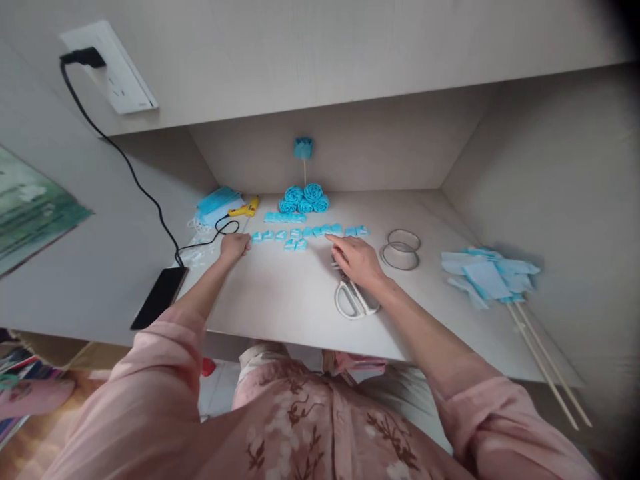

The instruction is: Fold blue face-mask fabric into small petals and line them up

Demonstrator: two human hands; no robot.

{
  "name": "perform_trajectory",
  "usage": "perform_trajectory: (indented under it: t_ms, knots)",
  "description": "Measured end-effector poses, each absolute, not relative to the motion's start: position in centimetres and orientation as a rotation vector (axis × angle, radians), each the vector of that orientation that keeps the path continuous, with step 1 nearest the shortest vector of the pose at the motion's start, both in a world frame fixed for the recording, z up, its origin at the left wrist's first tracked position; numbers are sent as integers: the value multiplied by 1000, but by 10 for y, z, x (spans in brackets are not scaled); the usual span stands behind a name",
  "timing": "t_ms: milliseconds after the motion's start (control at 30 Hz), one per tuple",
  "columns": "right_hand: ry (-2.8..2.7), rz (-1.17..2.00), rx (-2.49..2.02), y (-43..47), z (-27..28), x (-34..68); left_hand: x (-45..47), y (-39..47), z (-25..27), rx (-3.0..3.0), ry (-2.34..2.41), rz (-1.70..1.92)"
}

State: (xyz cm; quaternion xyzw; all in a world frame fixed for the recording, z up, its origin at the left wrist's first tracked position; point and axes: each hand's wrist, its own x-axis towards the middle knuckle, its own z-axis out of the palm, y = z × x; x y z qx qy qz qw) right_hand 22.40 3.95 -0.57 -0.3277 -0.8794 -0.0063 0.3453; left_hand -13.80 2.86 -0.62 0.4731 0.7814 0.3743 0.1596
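Observation:
My left hand rests on the table with its fingers curled in, beside the left end of a row of small folded blue pieces. No object shows in it. My right hand reaches in from the right with the index finger stretched out, its tip at the row's lower edge. Beneath that hand lie scissors with white handles, their blades mostly covered. Behind the row is a strip of blue pieces. Several blue fabric roses are heaped farther back, and a blue flower on a stick rises behind them.
Stacked blue face masks and a yellow glue gun lie at back left. A black phone is at the left edge. Two metal rings, cut mask pieces and wooden sticks lie right. A cord hangs left.

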Motion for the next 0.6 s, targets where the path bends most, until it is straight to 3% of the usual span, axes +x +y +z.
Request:
perform_trajectory:
  t_ms: [400, 600]
  knots:
    - [-2225, -124, -897, 46, -7, 230, -132, 48, -23, 2117, 2178, 701]
    - [-2207, -103, -935, 50, -8, 233, -122, 62, -31, 2193, 2125, 655]
